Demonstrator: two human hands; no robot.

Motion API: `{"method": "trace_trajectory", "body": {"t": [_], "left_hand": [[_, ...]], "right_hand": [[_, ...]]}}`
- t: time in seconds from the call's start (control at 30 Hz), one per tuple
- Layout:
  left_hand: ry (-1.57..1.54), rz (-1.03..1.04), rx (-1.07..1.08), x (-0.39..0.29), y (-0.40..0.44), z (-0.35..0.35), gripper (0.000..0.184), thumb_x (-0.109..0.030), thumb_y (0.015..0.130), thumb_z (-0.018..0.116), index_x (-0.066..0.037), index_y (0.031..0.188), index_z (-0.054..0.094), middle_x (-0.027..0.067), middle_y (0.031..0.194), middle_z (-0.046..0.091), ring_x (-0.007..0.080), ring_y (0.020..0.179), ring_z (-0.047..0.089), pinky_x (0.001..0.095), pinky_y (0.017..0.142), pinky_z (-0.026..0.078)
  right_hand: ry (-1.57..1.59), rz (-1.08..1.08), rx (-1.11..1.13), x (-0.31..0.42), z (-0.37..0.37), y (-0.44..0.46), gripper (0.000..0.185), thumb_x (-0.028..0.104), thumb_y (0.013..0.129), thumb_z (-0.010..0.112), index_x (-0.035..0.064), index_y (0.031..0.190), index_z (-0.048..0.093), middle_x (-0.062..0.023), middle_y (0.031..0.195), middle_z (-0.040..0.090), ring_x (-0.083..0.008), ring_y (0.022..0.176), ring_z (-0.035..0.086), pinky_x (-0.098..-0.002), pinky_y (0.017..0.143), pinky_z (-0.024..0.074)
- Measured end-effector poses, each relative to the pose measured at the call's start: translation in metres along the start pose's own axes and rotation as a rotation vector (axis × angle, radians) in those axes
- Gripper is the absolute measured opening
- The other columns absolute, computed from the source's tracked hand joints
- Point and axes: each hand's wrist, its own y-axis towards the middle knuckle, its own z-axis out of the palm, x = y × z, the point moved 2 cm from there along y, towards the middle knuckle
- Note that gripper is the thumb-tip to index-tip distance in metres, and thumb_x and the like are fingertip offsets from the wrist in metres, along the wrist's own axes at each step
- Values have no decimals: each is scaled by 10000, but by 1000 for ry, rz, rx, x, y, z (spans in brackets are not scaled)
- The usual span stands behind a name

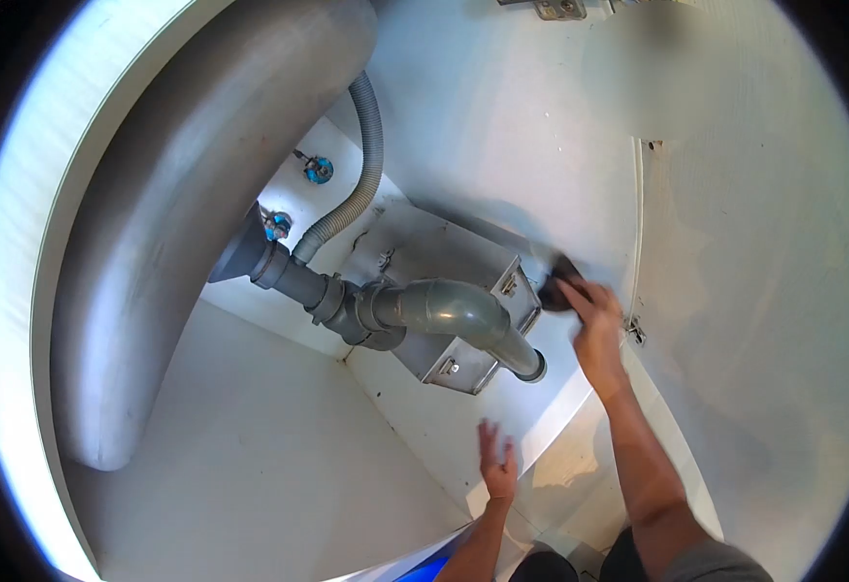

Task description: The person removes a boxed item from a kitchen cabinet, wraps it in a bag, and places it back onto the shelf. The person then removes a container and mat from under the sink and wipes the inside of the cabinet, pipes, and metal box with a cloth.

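Inside a white cabinet, my right hand [597, 330] holds a dark object [559, 283], blurred by motion, beside the right end of a metal box [434, 254]. What the dark object is cannot be made out. My left hand [497, 464] is raised near the cabinet's front edge with fingers apart and nothing in it. Between the hands, a grey drain pipe [444, 306] curves over the metal box and enters the cabinet floor [410, 417] through a dark collar [538, 367].
A large steel sink basin [201, 184] fills the upper left. A ribbed grey hose [370, 145] runs down to the pipe. Two blue-marked valves [319, 170] sit on the back wall. An open cabinet door [745, 291] with a hinge [636, 331] stands at the right.
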Motion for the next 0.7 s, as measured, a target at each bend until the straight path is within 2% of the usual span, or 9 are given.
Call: {"method": "trace_trajectory", "body": {"t": [0.07,0.13,0.2,0.3,0.37,0.4,0.5,0.6,0.7], "left_hand": [[-208,-213,-243,-21,7,-3,547,-354,907,548,-6,1307,416,162,1375,385,363,1229,404,511,944,434],[-923,-701,-366,-56,13,-6,549,-400,938,476,-12,1321,408,141,1324,417,282,1123,470,446,884,495],[-1228,-645,-212,-99,26,-9,443,-290,943,496,-8,1280,441,140,1231,483,219,1024,522,389,800,524],[-982,-718,-361,-94,47,-30,261,-84,819,631,-5,1056,560,75,877,633,183,735,621,284,646,512],[-1007,-733,-551,-87,70,-63,237,-104,824,605,-15,1039,560,77,771,593,177,655,590,310,556,500],[-1002,-555,-684,-71,84,-77,221,-166,849,586,-31,1023,562,70,761,580,176,639,569,319,562,492],[-953,-216,-1166,-51,159,-128,326,-261,872,560,-45,1112,519,90,899,594,197,723,586,304,600,483],[-1016,9,-873,-19,236,-169,350,-205,848,585,-34,1136,485,128,1061,573,240,869,601,344,734,518],[-489,327,-883,9,326,-197,290,-81,851,573,47,1104,512,168,1054,587,254,914,603,374,791,524]], "right_hand": [[66,240,-110,-5,-17,-70,426,-146,769,489,39,1131,616,-120,1035,570,-245,985,546,-295,830,451],[324,492,18,13,-26,-127,403,-116,813,500,39,1174,591,-117,1094,567,-209,1004,557,-265,804,468],[571,342,260,45,-23,-150,435,-115,812,492,49,1207,574,-141,1160,556,-215,1023,566,-266,819,481],[945,560,471,65,-9,-142,376,-62,844,529,37,1204,569,-143,1180,568,-184,1063,558,-269,844,475],[909,475,242,38,16,-129,247,45,879,574,9,1123,589,-125,1078,611,-141,978,582,-246,764,481],[741,322,122,15,28,-120,212,89,896,576,0,1087,596,-114,1018,630,-135,927,597,-241,714,484],[607,680,33,-27,65,-88,169,134,941,491,6,965,599,-67,825,629,-145,753,605,-294,615,458],[427,563,24,-81,120,-92,152,134,933,481,34,918,594,-77,805,621,-213,729,615,-348,618,467],[157,401,35,-80,135,-92,115,137,911,501,70,894,592,-91,840,611,-277,779,608,-384,641,481]]}}
